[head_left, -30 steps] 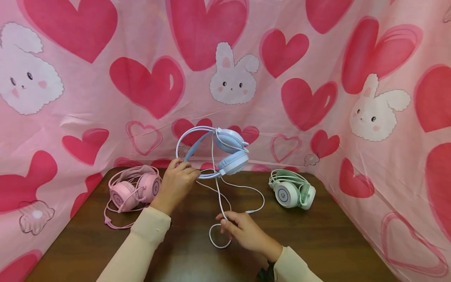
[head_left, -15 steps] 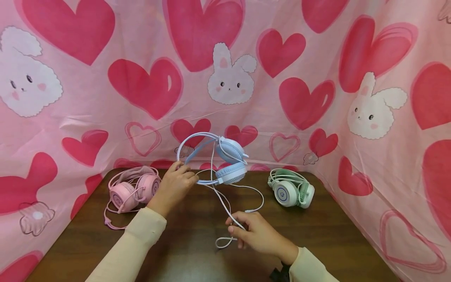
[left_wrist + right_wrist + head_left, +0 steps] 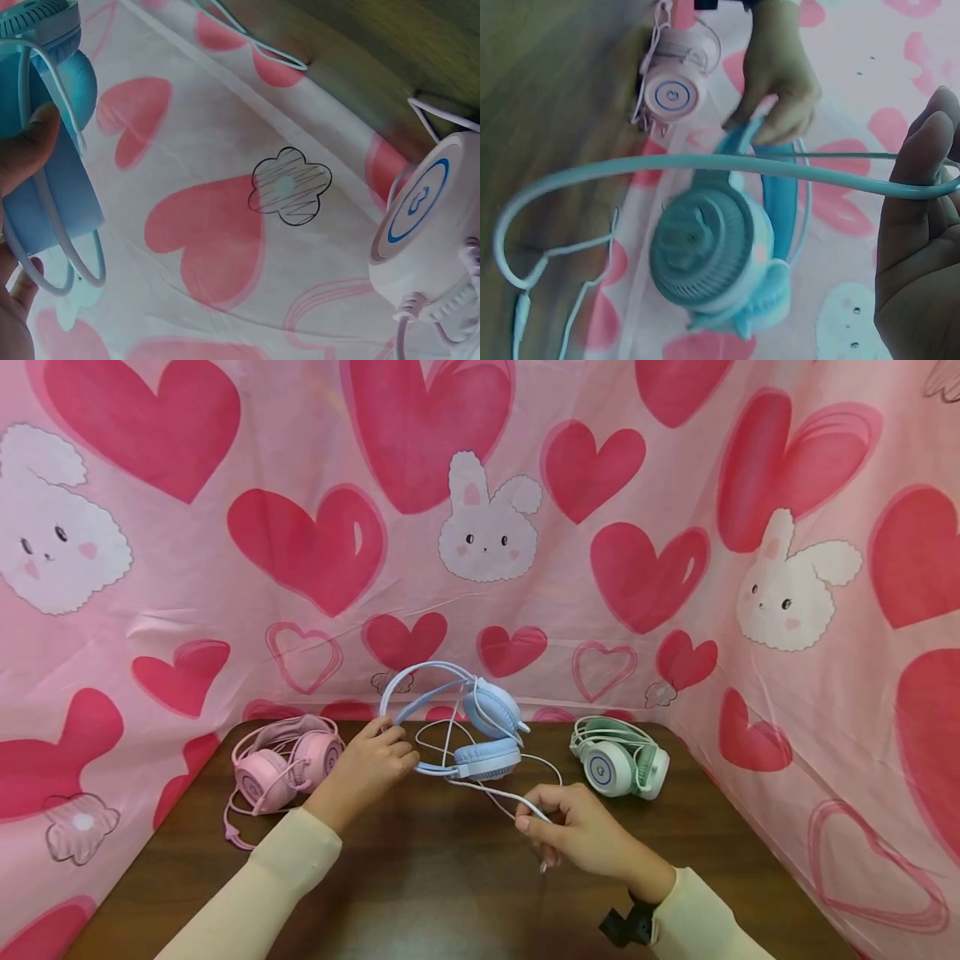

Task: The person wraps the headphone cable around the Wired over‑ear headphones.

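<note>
Pale blue headphones (image 3: 489, 760) are held up over the middle of the table, ear cups toward the right. My left hand (image 3: 372, 768) grips them by the headband; the left wrist view shows thumb and fingers around the padded blue band (image 3: 64, 199). Between thumb and fingers, my right hand (image 3: 581, 827) pinches the white cable (image 3: 498, 792), lower and to the right of the ear cups. Part of the cable loops behind the headphones. In the right wrist view the pinched cable (image 3: 667, 162) runs across in front of the nearer ear cup (image 3: 705, 247).
Pink headphones (image 3: 262, 777) with their cable lie on the left of the dark wooden table (image 3: 435, 885). White and green headphones (image 3: 611, 768) lie on the right. A pink cloth (image 3: 315, 652) with hearts and rabbits hangs around the back and sides.
The blue headphones have come down closer to the table in my left hand. My right hand has moved right and slightly up with the cable, drawing the loose loop off the table's front area.
</note>
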`<state>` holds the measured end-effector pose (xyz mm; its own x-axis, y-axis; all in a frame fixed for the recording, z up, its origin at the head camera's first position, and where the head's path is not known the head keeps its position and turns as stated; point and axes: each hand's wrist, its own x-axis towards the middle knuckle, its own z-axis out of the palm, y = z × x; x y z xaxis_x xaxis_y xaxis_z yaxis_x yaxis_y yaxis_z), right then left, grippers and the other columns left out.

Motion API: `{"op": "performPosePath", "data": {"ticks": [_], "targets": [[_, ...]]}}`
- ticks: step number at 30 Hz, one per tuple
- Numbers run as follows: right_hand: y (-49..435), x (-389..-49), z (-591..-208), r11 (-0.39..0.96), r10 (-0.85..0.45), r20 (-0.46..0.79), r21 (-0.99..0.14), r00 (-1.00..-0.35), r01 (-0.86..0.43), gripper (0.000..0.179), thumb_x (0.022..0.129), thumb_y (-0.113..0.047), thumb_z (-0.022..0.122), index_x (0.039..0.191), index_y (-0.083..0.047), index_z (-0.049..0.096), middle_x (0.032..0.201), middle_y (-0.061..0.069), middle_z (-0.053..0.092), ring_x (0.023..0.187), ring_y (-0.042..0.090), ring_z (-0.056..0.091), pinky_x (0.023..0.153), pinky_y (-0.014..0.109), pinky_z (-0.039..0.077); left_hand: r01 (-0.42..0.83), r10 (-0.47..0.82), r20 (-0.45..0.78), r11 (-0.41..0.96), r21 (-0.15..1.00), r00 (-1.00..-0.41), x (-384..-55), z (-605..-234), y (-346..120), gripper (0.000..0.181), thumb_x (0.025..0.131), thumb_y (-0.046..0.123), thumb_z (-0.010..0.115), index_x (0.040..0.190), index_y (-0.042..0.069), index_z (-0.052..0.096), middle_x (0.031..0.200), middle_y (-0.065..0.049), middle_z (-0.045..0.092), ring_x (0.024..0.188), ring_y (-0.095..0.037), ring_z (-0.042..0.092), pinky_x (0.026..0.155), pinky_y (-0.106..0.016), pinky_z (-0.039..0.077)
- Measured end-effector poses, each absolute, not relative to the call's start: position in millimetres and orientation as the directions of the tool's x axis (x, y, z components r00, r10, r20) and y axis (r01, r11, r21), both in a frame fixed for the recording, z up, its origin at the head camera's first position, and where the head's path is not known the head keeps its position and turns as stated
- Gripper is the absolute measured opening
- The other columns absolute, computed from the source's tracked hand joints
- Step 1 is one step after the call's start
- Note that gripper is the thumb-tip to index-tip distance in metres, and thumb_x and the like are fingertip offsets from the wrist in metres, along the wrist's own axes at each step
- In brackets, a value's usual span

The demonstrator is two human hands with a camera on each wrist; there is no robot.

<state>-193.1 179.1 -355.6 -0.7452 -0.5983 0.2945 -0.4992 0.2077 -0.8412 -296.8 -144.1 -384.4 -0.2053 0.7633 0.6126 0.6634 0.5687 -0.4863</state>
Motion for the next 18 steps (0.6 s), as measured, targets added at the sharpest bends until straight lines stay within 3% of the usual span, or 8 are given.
{"op": "performPosePath", "data": {"ticks": [4, 8, 11, 18], "targets": [[187, -195, -347, 0.224, -0.582, 0.319, -0.822, -0.748, -0.524, 0.004, 0.092, -0.004, 0.065, 0.091, -0.008, 0.065, 0.064, 0.009, 0.059, 0.047, 0.02, 0.058, 0.042, 0.038, 0.051, 0.673, 0.797, 0.574, 0.529, -0.517, -0.186, -292, -387, -146, 0.02, 0.078, -0.007, 0.063, 0.078, 0.013, 0.067, 0.07, 0.002, 0.065, 0.081, -0.023, 0.055, 0.086, -0.041, 0.045], [196, -197, -338, 0.238, -0.558, 0.338, -0.81, -0.758, -0.537, 0.008, 0.09, 0.0, 0.065, 0.092, -0.007, 0.066, 0.062, 0.006, 0.059, 0.048, 0.019, 0.058, 0.043, 0.035, 0.051, 0.664, 0.83, 0.539, 0.484, -0.57, -0.143, -287, -389, -148, 0.036, 0.092, -0.006, 0.039, 0.08, 0.012, 0.067, 0.072, 0.002, 0.066, 0.083, -0.024, 0.055, 0.089, -0.043, 0.046], [202, -200, -335, 0.227, -0.546, 0.379, -0.791, -0.747, -0.568, 0.003, 0.09, 0.0, 0.065, 0.092, -0.003, 0.065, 0.059, 0.006, 0.058, 0.048, 0.021, 0.058, 0.043, 0.033, 0.05, 0.654, 0.848, 0.516, 0.458, -0.602, -0.119, -281, -389, -150, 0.049, 0.097, -0.003, 0.024, 0.081, 0.013, 0.067, 0.073, 0.003, 0.066, 0.084, -0.023, 0.056, 0.09, -0.042, 0.046], [209, -206, -331, 0.225, -0.502, 0.456, -0.752, -0.735, -0.62, 0.004, 0.089, 0.002, 0.064, 0.091, -0.002, 0.064, 0.06, 0.005, 0.057, 0.05, 0.021, 0.058, 0.045, 0.034, 0.05, 0.684, 0.865, 0.487, 0.43, -0.59, -0.124, -269, -389, -151, 0.029, 0.09, -0.003, 0.045, 0.084, 0.012, 0.07, 0.078, 0.001, 0.068, 0.087, -0.025, 0.057, 0.094, -0.043, 0.045]]}}
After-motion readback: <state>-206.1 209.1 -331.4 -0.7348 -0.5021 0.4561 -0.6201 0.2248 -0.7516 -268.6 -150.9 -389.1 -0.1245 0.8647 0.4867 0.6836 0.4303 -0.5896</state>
